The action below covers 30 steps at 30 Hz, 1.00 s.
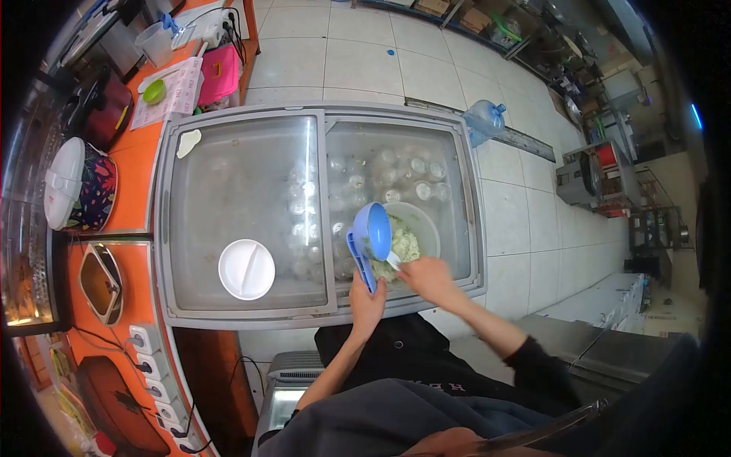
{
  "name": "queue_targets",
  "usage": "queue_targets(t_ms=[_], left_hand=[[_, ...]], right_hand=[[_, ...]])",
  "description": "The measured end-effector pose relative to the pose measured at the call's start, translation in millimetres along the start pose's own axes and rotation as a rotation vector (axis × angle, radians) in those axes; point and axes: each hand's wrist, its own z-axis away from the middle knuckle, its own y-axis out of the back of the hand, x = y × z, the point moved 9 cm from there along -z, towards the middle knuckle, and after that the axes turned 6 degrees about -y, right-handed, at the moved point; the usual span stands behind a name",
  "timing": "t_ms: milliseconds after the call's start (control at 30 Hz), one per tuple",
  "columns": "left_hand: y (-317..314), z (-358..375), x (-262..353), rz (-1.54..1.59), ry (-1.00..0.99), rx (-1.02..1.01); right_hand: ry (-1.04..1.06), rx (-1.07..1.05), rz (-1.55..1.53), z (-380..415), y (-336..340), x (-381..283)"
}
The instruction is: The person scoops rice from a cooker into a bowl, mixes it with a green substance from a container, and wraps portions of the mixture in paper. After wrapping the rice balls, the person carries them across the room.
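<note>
My left hand [368,306] is closed round the handle of a blue bowl-shaped scoop [373,232], which is tilted over the near left side of a translucent tub. My right hand [428,280] grips a white utensil [394,260], its tip beside the blue scoop's rim. Pale green and white shredded food [405,245] fills part of the tub [432,228]. The tub stands on the glass top of a chest freezer [247,198]. Part of the tub is hidden behind the scoop and my hands.
A white divided lid [247,270] lies on the freezer's left glass. Cans [422,190] show under the glass. An orange counter [133,186] at left holds a patterned pot [95,186] and power sockets [152,365]. A blue water bottle [485,120] stands beyond the right corner.
</note>
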Motion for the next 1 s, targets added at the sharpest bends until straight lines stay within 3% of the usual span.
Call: queue_targets(t_ms=[67, 133, 200, 233, 300, 333, 367, 400, 467, 500, 567, 600, 667, 700, 767, 933, 1000], left_hand=[[5, 5, -1, 0.199, 0.058, 0.036], [0, 6, -6, 0.234, 0.074, -0.012], [13, 4, -1, 0.242, 0.066, -0.078], [21, 6, 2, 0.185, 0.174, -0.154], [34, 15, 18, 0.125, 0.304, -0.22], [49, 9, 46, -0.051, 0.154, -0.196], [57, 3, 76, -0.226, -0.003, -0.173], [54, -2, 96, -0.247, -0.008, -0.178], [15, -9, 160, -0.983, -0.483, -0.258], [0, -18, 163, -0.99, -0.489, -0.266], [-35, -35, 119, -1.51, -0.251, -0.588], [-47, -41, 113, -1.526, -0.255, -0.604], [-52, -40, 69, -1.555, 0.101, -0.958], [-55, -44, 74, -1.567, 0.1, -0.967], [-63, -29, 68, -1.549, 0.115, -1.257], [-63, -20, 50, -1.322, 0.225, -1.245], [-58, -13, 47, -1.238, 0.246, -1.213]], right_hand=[[-0.084, -0.075, 0.025, -14, 34, 30], [-0.155, -0.169, 0.07, -28, 14, 50], [0.077, 0.096, 0.264, -56, -32, 38], [0.082, 0.12, 0.26, -47, -8, 26], [0.289, 0.0, 0.151, 10, 28, -7], [0.284, -0.002, 0.128, 20, 48, -1], [0.233, -0.132, 0.11, 26, 57, 20], [0.184, -0.253, 0.093, 24, 57, 37], [0.055, -0.168, 0.111, -1, 75, 56], [-0.075, -0.097, 0.145, -8, 83, 68], [-0.116, -0.092, 0.216, -18, 50, 58], [-0.149, -0.097, 0.292, -18, 31, 57], [-0.173, -0.123, 0.139, -10, 7, 64], [-0.185, -0.149, 0.018, -5, 1, 68], [-0.256, -0.16, -0.15, 17, -9, 80], [-0.465, -0.119, -0.538, 55, -60, 71], [-0.457, 0.043, -0.56, 60, -49, 48]])
